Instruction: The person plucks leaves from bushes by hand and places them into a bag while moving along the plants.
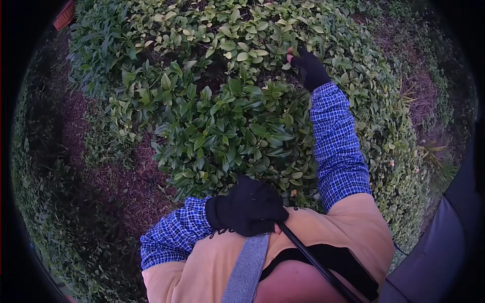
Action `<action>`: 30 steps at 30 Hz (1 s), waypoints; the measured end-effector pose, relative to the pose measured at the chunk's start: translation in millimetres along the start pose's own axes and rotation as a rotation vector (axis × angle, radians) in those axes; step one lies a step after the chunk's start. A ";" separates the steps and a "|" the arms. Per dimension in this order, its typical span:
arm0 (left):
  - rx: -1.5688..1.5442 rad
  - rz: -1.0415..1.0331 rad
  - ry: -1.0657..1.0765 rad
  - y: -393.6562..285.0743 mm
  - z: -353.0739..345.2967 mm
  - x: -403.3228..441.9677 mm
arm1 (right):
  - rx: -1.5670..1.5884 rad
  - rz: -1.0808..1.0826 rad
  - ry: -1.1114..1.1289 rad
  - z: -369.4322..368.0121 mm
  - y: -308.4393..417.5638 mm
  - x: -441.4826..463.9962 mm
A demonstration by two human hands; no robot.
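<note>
My left hand (250, 206), in a black glove, is closed at my chest around a thin black umbrella shaft (318, 265), which slants down to the lower right. Reaching forward, my right hand (309, 68) wears a black glove with bare fingertips. Its thumb and fingers are pinched at the top of a leafy bush (227, 136), with a small green leaf (295, 51) at the fingertips. Part of the right fingers is hidden by the glove. Around that hand grow yellow-green leaves, with darker glossy ones nearer my body.
A grey strap (246, 270) crosses my tan vest (212, 262). Dark umbrella cloth (429, 257) spreads at the lower right. Brownish ground (144, 197) runs along the bush's left side. An orange-red basket-like thing (63, 16) shows at the upper left.
</note>
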State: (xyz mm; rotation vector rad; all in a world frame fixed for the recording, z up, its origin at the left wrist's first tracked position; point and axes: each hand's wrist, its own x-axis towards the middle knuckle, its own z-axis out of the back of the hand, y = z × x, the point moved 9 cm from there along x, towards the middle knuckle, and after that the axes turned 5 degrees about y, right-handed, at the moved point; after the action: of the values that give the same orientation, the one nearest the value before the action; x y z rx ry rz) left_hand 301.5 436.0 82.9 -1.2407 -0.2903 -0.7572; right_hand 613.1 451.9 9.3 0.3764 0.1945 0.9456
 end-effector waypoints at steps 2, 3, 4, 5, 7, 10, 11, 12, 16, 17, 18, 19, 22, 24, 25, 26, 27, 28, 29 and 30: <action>-0.008 0.008 0.001 1.5 -0.6 1.2 | 0.764 -0.135 0.129 -15.2 1.8 -6.0; 0.001 -0.001 0.014 1.1 -1.7 2.3 | 0.768 -0.137 0.132 -12.4 19.3 -12.0; 0.011 -0.012 0.027 0.1 -3.5 2.9 | 0.436 -0.024 0.217 -11.4 48.0 -18.3; 0.011 -0.009 0.027 0.2 -4.9 2.6 | 0.102 0.089 0.295 -16.2 66.8 -22.7; 0.016 -0.002 0.023 1.4 -7.8 2.2 | 0.009 0.175 0.289 -40.0 64.1 -23.8; 0.006 -0.039 0.030 -2.5 -8.1 4.0 | -0.296 0.181 0.334 -60.9 68.0 -20.2; 0.009 -0.036 0.031 -2.4 -8.2 4.5 | -0.293 0.184 0.333 -67.8 61.4 -18.1; 0.011 -0.037 0.032 -2.9 -8.7 4.7 | -0.308 0.191 0.268 -68.1 58.3 -16.7; -0.004 -0.026 0.033 -4.1 -8.6 3.9 | -0.246 0.040 0.219 -67.7 34.0 -15.6; -0.008 -0.025 0.035 -4.8 -8.5 4.2 | -0.244 0.037 0.221 -70.1 26.8 -15.2; 0.002 -0.027 0.030 -6.0 -7.6 4.3 | -0.157 0.023 0.209 -73.1 14.7 -14.6; 0.011 -0.030 0.025 -6.9 -7.1 3.8 | -0.071 0.009 0.196 -71.2 5.8 -17.2; 0.004 -0.028 -0.006 -6.6 -6.7 1.9 | 1.076 -0.355 0.142 -43.7 -13.7 -38.7; -0.013 -0.023 0.036 -6.8 -9.7 3.8 | 0.967 -0.297 0.010 -9.4 -1.9 -59.1; -0.017 -0.021 0.078 -6.2 -11.1 5.0 | 0.833 -0.227 -0.008 -2.9 -5.6 -64.0; -0.020 -0.025 0.082 -6.6 -11.5 5.0 | 0.697 -0.163 -0.034 3.6 -9.1 -69.7; -0.027 -0.026 0.072 -6.8 -11.3 4.8 | 0.764 -0.341 -0.018 3.7 -10.3 -82.4; -0.031 -0.027 0.059 -6.5 -10.8 4.7 | 0.611 -0.235 0.042 4.1 -5.9 -87.9; -0.030 -0.031 0.056 -6.2 -10.7 5.0 | 0.607 -0.233 0.041 -0.4 -5.6 -94.0; -0.026 -0.040 0.044 -6.9 -9.6 5.0 | 0.389 -0.148 0.077 -5.3 3.2 -100.2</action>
State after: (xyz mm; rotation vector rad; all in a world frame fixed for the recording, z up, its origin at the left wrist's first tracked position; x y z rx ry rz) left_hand 298.7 424.4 87.8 -1.2439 -0.2709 -0.8241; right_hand 551.4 372.8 5.6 0.6747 0.4739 0.7745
